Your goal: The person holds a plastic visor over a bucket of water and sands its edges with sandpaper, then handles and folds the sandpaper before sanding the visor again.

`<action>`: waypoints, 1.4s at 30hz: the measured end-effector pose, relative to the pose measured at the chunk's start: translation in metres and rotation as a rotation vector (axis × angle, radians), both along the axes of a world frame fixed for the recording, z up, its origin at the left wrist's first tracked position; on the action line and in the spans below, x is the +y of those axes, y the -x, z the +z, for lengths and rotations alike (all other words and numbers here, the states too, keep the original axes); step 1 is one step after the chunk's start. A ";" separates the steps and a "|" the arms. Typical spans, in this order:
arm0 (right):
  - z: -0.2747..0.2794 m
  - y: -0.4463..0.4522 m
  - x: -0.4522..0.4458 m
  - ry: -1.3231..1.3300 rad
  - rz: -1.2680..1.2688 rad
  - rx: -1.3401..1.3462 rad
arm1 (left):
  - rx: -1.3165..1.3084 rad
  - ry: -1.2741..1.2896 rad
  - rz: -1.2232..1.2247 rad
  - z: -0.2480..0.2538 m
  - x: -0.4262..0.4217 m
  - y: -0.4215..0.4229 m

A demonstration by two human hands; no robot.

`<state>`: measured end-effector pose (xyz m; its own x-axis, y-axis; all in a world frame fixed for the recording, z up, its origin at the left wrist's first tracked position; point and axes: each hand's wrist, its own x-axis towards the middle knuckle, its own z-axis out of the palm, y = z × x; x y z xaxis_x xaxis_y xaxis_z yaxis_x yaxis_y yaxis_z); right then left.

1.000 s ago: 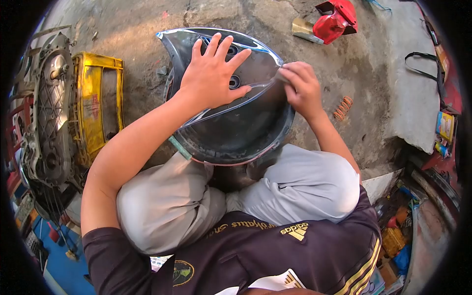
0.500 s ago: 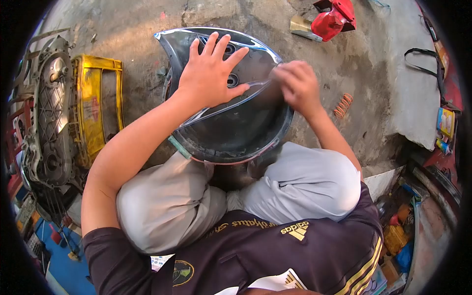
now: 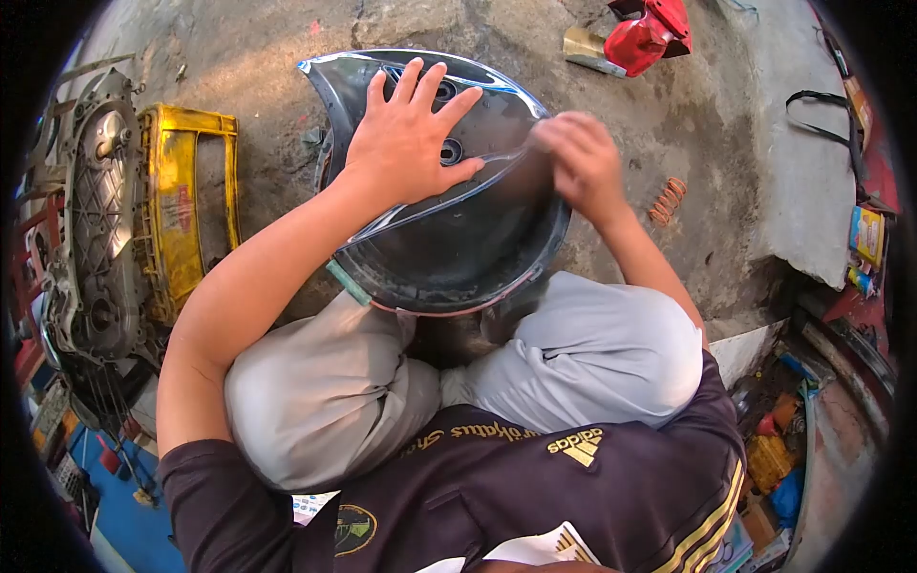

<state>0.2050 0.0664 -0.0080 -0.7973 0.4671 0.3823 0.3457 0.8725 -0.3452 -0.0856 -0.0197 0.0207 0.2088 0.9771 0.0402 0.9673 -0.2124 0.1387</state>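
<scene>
A dark curved plastic panel [image 3: 501, 115] with white and blue edges and two round holes lies across a black round tub [image 3: 458, 253] in front of my knees. It looks like a piece of motorcycle fairing. My left hand [image 3: 401, 138] rests flat on the panel with its fingers spread, beside the holes. At the panel's right-hand tip is my right hand [image 3: 585, 167], its fingers bent together against the edge. Motion blurs those fingertips, and whatever they may hold is hidden.
An orange coil spring [image 3: 668, 201] lies on the concrete floor to the right. Farther off sits a red part with a metal can [image 3: 594, 53]. A yellow frame [image 3: 196, 205] and a metal engine cover [image 3: 105, 220] stand at left. Clutter fills the lower right.
My right hand has shifted very slightly at the panel's tip, its fingers blurred in both frames. My left hand keeps its place on the panel.
</scene>
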 end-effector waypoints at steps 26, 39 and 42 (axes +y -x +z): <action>0.009 0.012 -0.011 0.030 0.031 0.004 | 0.011 0.024 0.006 0.002 0.000 0.000; 0.008 0.003 0.007 0.046 -0.106 0.017 | -0.019 0.062 0.000 0.009 0.000 -0.001; 0.006 0.007 -0.014 0.036 0.052 0.018 | -0.009 0.065 0.000 0.010 0.001 -0.001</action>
